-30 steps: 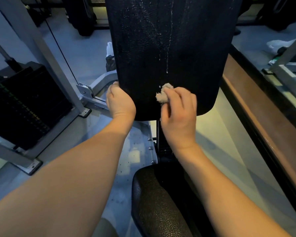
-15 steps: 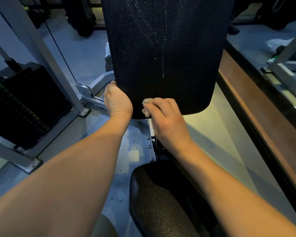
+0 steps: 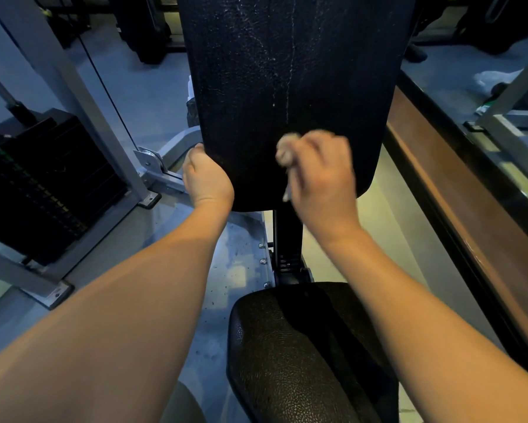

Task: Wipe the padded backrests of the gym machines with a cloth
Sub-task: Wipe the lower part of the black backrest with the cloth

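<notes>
Straight ahead of you the padded backrest (image 3: 287, 87) stands upright, its long axis running up and away from both hands. Your left hand (image 3: 207, 175) curls round its lower left edge. Your right hand (image 3: 325, 175) clutches the wadded cloth (image 3: 285, 151) against the lower middle (blurred, so probably mid-stroke). Directly above the cloth lie white streaks (image 3: 289, 71), nearer the right hand, so an upward pass looks due.

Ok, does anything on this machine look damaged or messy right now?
Yes. The black backrest shows pale drip streaks and crack-like lines running down its middle, above the cloth gripped in the right hand. Whether it is residue or worn vinyl is unclear.
</notes>
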{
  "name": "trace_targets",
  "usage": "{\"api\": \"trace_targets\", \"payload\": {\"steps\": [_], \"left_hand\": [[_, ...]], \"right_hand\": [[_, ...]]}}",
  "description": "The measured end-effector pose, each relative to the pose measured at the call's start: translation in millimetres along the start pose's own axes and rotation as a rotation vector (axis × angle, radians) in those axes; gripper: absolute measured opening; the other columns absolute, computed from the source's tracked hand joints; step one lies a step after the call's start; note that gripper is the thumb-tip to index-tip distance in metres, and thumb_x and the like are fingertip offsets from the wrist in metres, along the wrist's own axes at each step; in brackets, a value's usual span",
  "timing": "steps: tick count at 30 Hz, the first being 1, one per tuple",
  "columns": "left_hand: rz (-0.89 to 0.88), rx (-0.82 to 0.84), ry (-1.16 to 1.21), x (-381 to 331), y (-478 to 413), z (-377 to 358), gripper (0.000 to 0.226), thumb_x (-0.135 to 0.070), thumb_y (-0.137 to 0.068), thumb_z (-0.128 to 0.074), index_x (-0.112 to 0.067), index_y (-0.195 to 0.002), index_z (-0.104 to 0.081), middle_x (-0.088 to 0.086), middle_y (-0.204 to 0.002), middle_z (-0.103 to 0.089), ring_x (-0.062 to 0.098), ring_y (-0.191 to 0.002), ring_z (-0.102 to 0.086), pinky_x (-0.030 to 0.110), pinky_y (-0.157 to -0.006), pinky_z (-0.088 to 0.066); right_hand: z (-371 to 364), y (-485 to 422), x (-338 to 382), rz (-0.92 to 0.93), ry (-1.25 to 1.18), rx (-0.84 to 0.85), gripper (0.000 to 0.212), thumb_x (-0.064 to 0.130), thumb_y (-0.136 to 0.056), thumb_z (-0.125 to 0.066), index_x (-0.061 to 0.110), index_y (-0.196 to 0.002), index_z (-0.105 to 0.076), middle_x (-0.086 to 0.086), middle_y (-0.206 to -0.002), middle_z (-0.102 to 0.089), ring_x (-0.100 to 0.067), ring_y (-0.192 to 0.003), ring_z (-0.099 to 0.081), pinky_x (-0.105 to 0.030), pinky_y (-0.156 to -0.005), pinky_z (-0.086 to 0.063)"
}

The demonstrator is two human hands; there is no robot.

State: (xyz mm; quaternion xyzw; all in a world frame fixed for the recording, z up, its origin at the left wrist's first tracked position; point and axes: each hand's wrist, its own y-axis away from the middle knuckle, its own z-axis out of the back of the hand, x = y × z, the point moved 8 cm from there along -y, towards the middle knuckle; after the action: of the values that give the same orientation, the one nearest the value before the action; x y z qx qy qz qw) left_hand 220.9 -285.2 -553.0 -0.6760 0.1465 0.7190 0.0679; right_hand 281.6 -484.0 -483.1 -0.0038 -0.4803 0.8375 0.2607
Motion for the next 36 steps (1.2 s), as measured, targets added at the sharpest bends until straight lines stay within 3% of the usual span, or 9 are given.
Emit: {"api": "trace_targets", "payload": {"steps": [4,9,12,15,19,24,26,33,36], "left_hand": [[0.003,0.000,-0.003,1.7,-2.4,0.1,0.039,-0.019,-0.101,-0.030,-0.021,-0.074,-0.059,-0.002,-0.081,-0.056,0.011,-0.073,-0.047,0.029,-0.063,-0.037],[-0.042,0.002,-0.063,-1.8,-3.2,-0.5,0.037,-0.013,-0.100,-0.031,-0.017,-0.077,-0.059,-0.004,-0.075,-0.054,0.012,-0.070,-0.045,0.027,-0.060,-0.035],[-0.033,0.000,-0.072,-0.8,-3.5,0.4,0.035,-0.012,-0.100,-0.029,-0.015,-0.081,-0.058,0.001,-0.086,-0.055,0.019,-0.082,-0.045,0.032,-0.069,-0.033],[-0.013,0.009,-0.055,0.8,-2.7,-0.2,0.036,-0.014,-0.100,-0.029,-0.011,-0.085,-0.061,0.001,-0.087,-0.055,0.019,-0.081,-0.044,0.033,-0.069,-0.033],[0.016,0.008,-0.016,0.2,-0.3,-0.4,0.038,-0.014,-0.101,-0.029,-0.020,-0.074,-0.056,-0.005,-0.077,-0.052,0.009,-0.069,-0.043,0.027,-0.060,-0.034],[0.008,0.016,0.004,0.4,-1.2,-0.8,0.034,-0.013,-0.102,-0.029,-0.014,-0.085,-0.059,-0.005,-0.077,-0.051,0.006,-0.069,-0.043,0.024,-0.060,-0.034],[0.009,0.019,-0.003,0.8,-1.6,-1.2,0.035,-0.013,-0.102,-0.028,-0.014,-0.083,-0.058,-0.005,-0.076,-0.050,0.006,-0.068,-0.043,0.023,-0.059,-0.034],[0.003,0.002,-0.007,-0.6,0.3,0.1,0.038,-0.016,-0.102,-0.031,-0.023,-0.078,-0.061,-0.003,-0.082,-0.057,0.019,-0.085,-0.050,0.030,-0.074,-0.035],[0.006,0.009,-0.039,-1.1,0.6,0.4,0.035,-0.015,-0.102,-0.030,-0.014,-0.091,-0.063,0.003,-0.092,-0.058,0.021,-0.089,-0.048,0.030,-0.074,-0.032]], "right_hand": [[3.5,-21.0,5.3,-0.040,-0.025,-0.124,0.030,-0.002,-0.092,-0.053,0.001,-0.116,-0.071,-0.015,-0.110,-0.065,-0.032,-0.096,-0.056,-0.025,-0.089,-0.040],[-36.2,36.8,34.3,0.204,-0.026,0.231,0.030,0.002,-0.098,-0.059,0.002,-0.127,-0.066,-0.012,-0.125,-0.064,-0.031,-0.107,-0.055,-0.039,-0.081,-0.054],[1.2,5.8,14.6,0.085,-0.011,-0.006,0.029,0.004,-0.102,-0.048,0.002,-0.119,-0.072,-0.015,-0.108,-0.066,-0.035,-0.094,-0.057,-0.036,-0.083,-0.049],[20.4,-25.0,-4.8,-0.082,0.034,-0.145,0.034,0.000,-0.092,-0.053,0.007,-0.120,-0.072,-0.014,-0.113,-0.065,-0.036,-0.096,-0.055,-0.027,-0.087,-0.040],[3.2,-14.3,6.6,-0.066,0.043,-0.077,0.035,0.004,-0.097,-0.050,0.007,-0.128,-0.068,-0.015,-0.125,-0.062,-0.035,-0.105,-0.053,-0.025,-0.093,-0.040],[24.1,-16.8,-19.4,-0.244,0.036,-0.231,0.044,-0.006,-0.087,-0.056,0.006,-0.127,-0.067,-0.014,-0.115,-0.063,-0.034,-0.100,-0.057,-0.018,-0.093,-0.034],[12.8,-20.0,-11.1,-0.285,0.001,-0.238,0.050,-0.007,-0.082,-0.057,0.003,-0.130,-0.064,-0.015,-0.114,-0.063,-0.033,-0.100,-0.057,-0.025,-0.094,-0.038],[-19.7,-27.4,36.1,0.048,-0.064,0.016,0.034,0.003,-0.096,-0.050,0.005,-0.125,-0.069,-0.013,-0.116,-0.064,-0.034,-0.102,-0.056,-0.038,-0.086,-0.051],[10.4,-30.8,-6.0,-0.048,0.027,-0.076,0.040,0.001,-0.090,-0.055,0.008,-0.127,-0.069,-0.014,-0.111,-0.063,-0.033,-0.095,-0.055,-0.033,-0.084,-0.048]]}}
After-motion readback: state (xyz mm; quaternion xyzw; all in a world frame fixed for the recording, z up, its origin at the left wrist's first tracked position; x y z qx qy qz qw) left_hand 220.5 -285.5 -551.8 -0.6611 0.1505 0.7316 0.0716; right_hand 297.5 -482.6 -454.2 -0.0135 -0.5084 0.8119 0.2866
